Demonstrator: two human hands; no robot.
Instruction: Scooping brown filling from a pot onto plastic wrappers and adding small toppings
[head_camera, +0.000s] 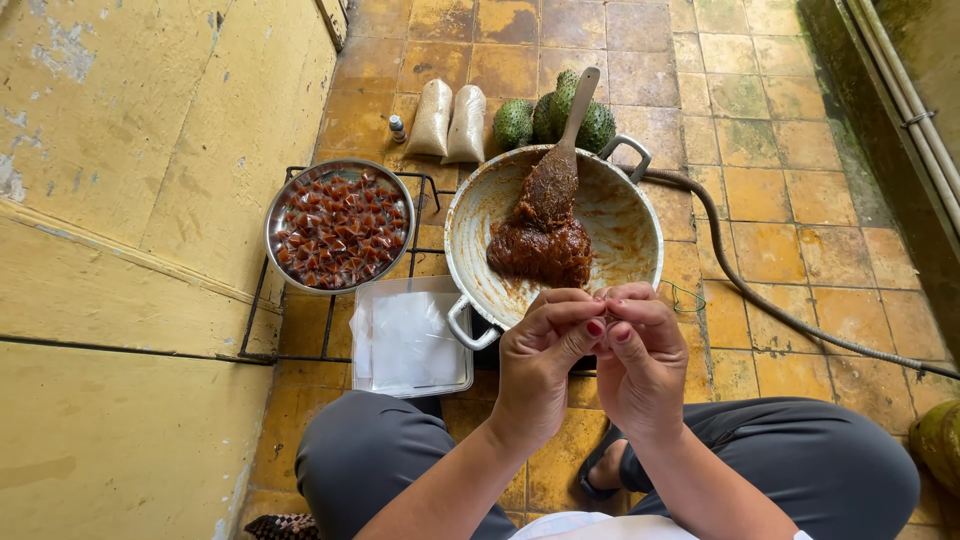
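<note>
My left hand (540, 355) and my right hand (640, 355) meet fingertip to fingertip above my knees, pinching a small clear wrapper (603, 298) between them; what is inside it is hidden by my fingers. Just beyond them a large metal pan (620, 215) holds a lump of brown paste (540, 248), with a wooden spoon (560, 165) stuck in it. Left of the pan a round steel plate (280, 205) is filled with several small wrapped brown sweets (340, 232). A shallow tray (362, 300) of clear wrapper sheets (410, 340) lies near my left knee.
Pan and plate rest on a black wire rack (255, 320) on a yellow tiled floor. Two bags of white granules (450, 122), a small bottle (397, 127) and green spiky fruits (545, 120) lie behind. A hose (760, 300) runs right. A yellow wall (120, 200) stands left.
</note>
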